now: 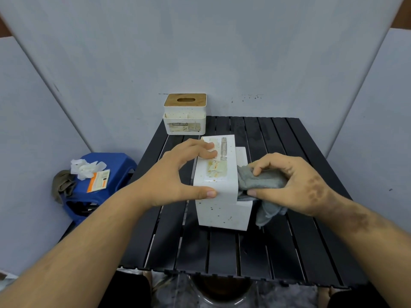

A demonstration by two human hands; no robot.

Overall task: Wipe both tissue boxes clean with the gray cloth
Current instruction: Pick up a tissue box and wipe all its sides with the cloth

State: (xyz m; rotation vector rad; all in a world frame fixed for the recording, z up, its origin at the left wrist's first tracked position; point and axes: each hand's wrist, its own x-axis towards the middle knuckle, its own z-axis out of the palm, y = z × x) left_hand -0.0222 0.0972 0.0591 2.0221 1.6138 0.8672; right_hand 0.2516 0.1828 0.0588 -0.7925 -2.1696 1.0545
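Observation:
A white speckled tissue box [222,210] lies on its side in the middle of the black slatted table [278,252], its label facing up. My left hand [178,174] grips it, thumb on the near edge and fingers on the labelled face. My right hand [289,181] holds the bunched gray cloth [260,181] against the box's right side. A second white tissue box [185,114] with a wooden lid stands upright at the table's far left corner.
A blue plastic stool [115,172] stands left of the table, carrying crumpled white tissue [85,168], an orange-and-white packet [99,180] and a brownish rag [63,184]. Gray panels enclose the space on three sides.

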